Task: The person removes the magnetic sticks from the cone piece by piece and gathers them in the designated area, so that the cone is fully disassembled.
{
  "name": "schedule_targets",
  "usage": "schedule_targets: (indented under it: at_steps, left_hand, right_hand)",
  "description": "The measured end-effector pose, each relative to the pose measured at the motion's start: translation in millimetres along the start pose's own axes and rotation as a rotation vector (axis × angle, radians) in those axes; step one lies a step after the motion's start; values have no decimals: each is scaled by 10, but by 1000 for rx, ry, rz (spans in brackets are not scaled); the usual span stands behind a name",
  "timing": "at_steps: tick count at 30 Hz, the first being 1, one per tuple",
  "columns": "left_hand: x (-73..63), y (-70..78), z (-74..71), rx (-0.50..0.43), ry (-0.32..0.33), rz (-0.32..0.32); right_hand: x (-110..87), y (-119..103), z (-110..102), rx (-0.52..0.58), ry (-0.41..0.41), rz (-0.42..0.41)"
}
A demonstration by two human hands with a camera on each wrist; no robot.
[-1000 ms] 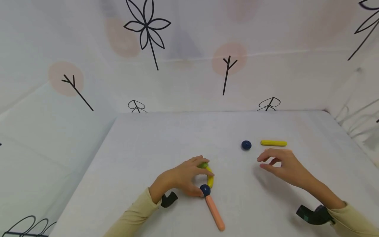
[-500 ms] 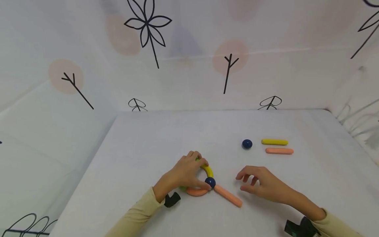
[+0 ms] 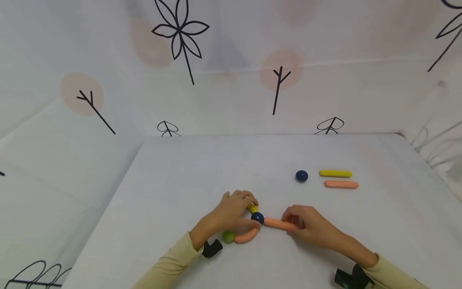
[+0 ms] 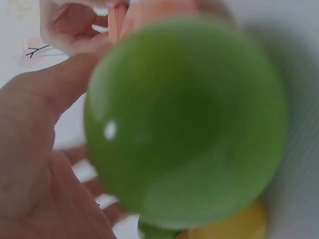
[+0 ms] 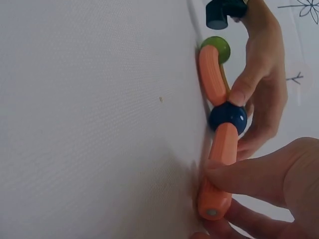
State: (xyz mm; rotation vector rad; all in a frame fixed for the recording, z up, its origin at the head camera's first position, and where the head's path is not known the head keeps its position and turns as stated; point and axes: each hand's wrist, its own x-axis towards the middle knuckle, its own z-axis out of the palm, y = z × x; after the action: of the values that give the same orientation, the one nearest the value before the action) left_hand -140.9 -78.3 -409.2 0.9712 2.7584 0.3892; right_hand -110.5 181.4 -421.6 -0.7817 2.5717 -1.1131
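Observation:
My left hand (image 3: pixel 231 210) grips a ring of curved magnetic sticks and balls, thumb at the blue ball (image 3: pixel 257 218) and fingers over the far side. Of the ring, a yellow curved stick (image 3: pixel 252 208), an orange curved stick (image 3: pixel 246 236) and a green ball (image 3: pixel 228 237) show; the hand hides the rest. A straight orange magnetic stick (image 3: pixel 276 223) points right from the blue ball. Its outer part is pinched between thumb and fingers of my right hand (image 3: pixel 312 226); a metal dot marks its end in the right wrist view. The near green ball (image 4: pixel 184 119) fills the left wrist view.
Farther back on the white table (image 3: pixel 173 168) lie a loose blue ball (image 3: pixel 301 176), a yellow straight stick (image 3: pixel 335 174) and an orange straight stick (image 3: pixel 341 184). A patterned white cloth wall (image 3: pixel 231 100) rises behind the table.
My left hand has turned the ring so that the straight orange stick swings from pointing frontward to pointing right. My right hand has come left and frontward and taken hold of that stick.

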Motion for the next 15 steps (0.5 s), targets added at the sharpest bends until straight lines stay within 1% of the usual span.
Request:
schedule_targets:
  at_steps: [2,3,5,12,15]
  left_hand:
    - [2,2,13,-3,1,76]
    - [2,5,18,-6,3,100]
    - [2,16,20,-4,13,118]
    - [4,52,35,11,23,71]
    - [5,68,42,3,25,55]
  right_hand:
    - [7,-1,-5,-11,17,-3]
    - [7,-2,-7,-15,29,-8]
    - [2,-7,-14,-20,49,-12]
    - [-49,-49,-33,-24,102,9]
    - [-72,-66,-21,-44,135,-6]
